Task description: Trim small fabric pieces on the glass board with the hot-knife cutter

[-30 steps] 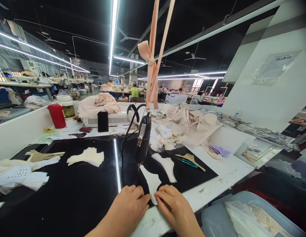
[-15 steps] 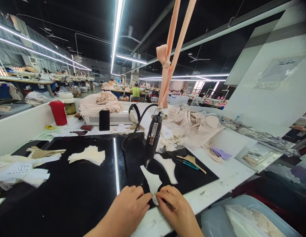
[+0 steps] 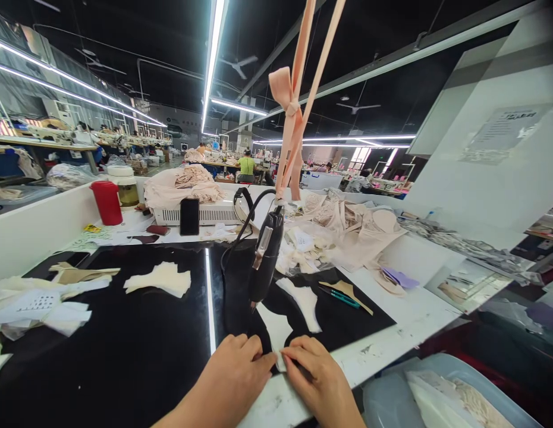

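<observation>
no wording legible, printed notice (image 3: pixel 503 132) on white panel (image 3: pixel 473 196) too blurred, dark marks (image 3: pixel 35 302) on white sheet (image 3: pixel 65 318) at left and on small slip (image 3: pixel 302 239), both unreadable

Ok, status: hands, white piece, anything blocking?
Left hand and right hand at near end of white piece. Black tool hanging by far end, maybe obstructing.

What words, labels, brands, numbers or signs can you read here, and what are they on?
None reads clearly.
Posted sheet at right: lines of print, too blurred.
Marked paper at left: dark marks, too small.
Marked paper beyond the hanging tool: too small.
Far wall: faint lettering, too blurred.
</observation>
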Demonstrator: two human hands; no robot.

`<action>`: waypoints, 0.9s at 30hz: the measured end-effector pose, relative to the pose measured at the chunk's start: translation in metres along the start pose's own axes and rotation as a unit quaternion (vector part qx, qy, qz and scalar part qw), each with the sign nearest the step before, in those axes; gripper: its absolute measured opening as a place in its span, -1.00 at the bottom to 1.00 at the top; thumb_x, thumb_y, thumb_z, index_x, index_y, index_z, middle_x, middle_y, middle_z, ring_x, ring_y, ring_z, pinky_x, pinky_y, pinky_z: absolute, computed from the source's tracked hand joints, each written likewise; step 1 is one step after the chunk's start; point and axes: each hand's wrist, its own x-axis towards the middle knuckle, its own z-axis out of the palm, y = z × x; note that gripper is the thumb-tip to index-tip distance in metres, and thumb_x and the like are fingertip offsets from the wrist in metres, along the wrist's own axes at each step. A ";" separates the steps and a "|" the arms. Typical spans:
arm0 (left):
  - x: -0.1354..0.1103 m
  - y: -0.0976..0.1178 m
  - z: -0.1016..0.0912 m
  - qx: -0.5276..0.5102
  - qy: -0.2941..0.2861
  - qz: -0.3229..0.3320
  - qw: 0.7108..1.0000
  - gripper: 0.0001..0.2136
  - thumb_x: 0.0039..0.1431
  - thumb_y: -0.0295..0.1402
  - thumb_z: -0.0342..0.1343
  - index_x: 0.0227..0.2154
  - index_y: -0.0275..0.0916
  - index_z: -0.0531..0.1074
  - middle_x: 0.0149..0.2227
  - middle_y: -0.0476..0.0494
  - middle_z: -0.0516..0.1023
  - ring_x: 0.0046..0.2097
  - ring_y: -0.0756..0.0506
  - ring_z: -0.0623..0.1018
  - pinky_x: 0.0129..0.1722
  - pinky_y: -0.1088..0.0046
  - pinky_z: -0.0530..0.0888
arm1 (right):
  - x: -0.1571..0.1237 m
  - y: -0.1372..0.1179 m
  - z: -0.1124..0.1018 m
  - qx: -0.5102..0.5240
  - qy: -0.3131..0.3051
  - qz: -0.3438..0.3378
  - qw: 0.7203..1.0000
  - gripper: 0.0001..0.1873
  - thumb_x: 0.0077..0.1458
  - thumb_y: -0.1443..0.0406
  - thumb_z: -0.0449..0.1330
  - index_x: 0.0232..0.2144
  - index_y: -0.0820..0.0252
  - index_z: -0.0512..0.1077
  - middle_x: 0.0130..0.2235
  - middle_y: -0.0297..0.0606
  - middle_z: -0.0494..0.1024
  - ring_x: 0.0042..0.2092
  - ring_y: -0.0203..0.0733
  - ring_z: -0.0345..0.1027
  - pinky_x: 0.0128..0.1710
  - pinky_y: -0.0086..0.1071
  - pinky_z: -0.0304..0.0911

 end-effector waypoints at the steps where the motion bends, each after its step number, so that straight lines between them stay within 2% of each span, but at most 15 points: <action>1: 0.000 0.000 -0.002 -0.018 -0.008 -0.012 1.000 -0.76 0.35 -0.45 0.15 0.02 -0.10 0.46 -0.24 -0.08 0.51 -0.26 -0.14 0.53 -0.31 0.34 0.35 | 0.000 0.000 0.001 0.003 0.004 0.003 1.000 -0.73 0.26 0.41 0.08 -0.28 0.09 0.58 -0.30 -0.21 0.60 -0.29 -0.10 0.50 -0.29 -0.25 0.42; 7: 0.004 0.002 -0.010 -0.053 -0.070 -0.042 0.995 -0.77 0.38 -0.44 0.10 0.04 -0.05 0.45 -0.20 -0.09 0.52 -0.22 -0.16 0.55 -0.27 0.31 0.41 | -0.001 0.001 0.004 0.035 0.024 0.031 0.999 -0.73 0.28 0.37 0.07 -0.30 0.09 0.57 -0.29 -0.19 0.60 -0.26 -0.08 0.50 -0.24 -0.24 0.41; 13: 0.004 0.001 -0.008 -0.076 -0.061 -0.049 0.994 -0.80 0.38 -0.44 0.11 -0.01 -0.07 0.46 -0.19 -0.09 0.52 -0.21 -0.18 0.56 -0.26 0.29 0.43 | 0.006 -0.005 -0.002 0.088 0.035 0.090 0.991 -0.76 0.26 0.27 0.09 -0.34 0.07 0.57 -0.31 -0.21 0.58 -0.30 -0.11 0.49 -0.30 -0.30 0.35; 18: 0.003 -0.001 -0.003 -0.072 -0.040 -0.037 0.996 -0.78 0.36 -0.43 0.15 0.01 -0.08 0.47 -0.20 -0.09 0.52 -0.24 -0.17 0.55 -0.26 0.28 0.42 | 0.027 -0.005 -0.010 0.154 0.039 0.158 0.975 -0.79 0.21 0.17 0.17 -0.39 0.07 0.56 -0.33 -0.25 0.59 -0.34 -0.14 0.44 -0.39 -0.35 0.29; 23: 0.003 0.000 -0.005 -0.082 -0.031 -0.037 0.995 -0.77 0.34 -0.42 0.18 0.01 -0.08 0.49 -0.19 -0.08 0.53 -0.21 -0.16 0.55 -0.25 0.30 0.41 | 0.065 0.003 -0.008 0.279 0.030 0.246 0.928 -0.72 0.17 0.06 0.22 -0.41 0.11 0.53 -0.62 -0.42 0.49 -0.68 -0.30 0.24 -0.71 -0.47 0.10; 25: 0.003 0.000 -0.007 -0.080 -0.034 -0.037 0.996 -0.77 0.35 -0.41 0.17 0.02 -0.07 0.50 -0.20 -0.08 0.53 -0.21 -0.16 0.55 -0.25 0.31 0.40 | 0.083 0.008 -0.007 0.339 0.047 0.268 0.901 -0.68 0.11 0.01 0.26 -0.41 0.13 0.51 -0.54 -0.37 0.58 -0.65 -0.26 0.38 -0.72 -0.47 0.19; 27: 0.003 -0.001 -0.007 -0.084 -0.035 -0.038 0.995 -0.78 0.37 -0.40 0.15 0.02 -0.07 0.50 -0.19 -0.08 0.52 -0.21 -0.16 0.55 -0.25 0.31 0.40 | 0.100 0.013 -0.006 0.391 0.076 0.277 0.874 -0.65 0.06 0.00 0.32 -0.39 0.16 0.50 -0.39 -0.28 0.65 -0.47 -0.16 0.57 -0.61 -0.43 0.39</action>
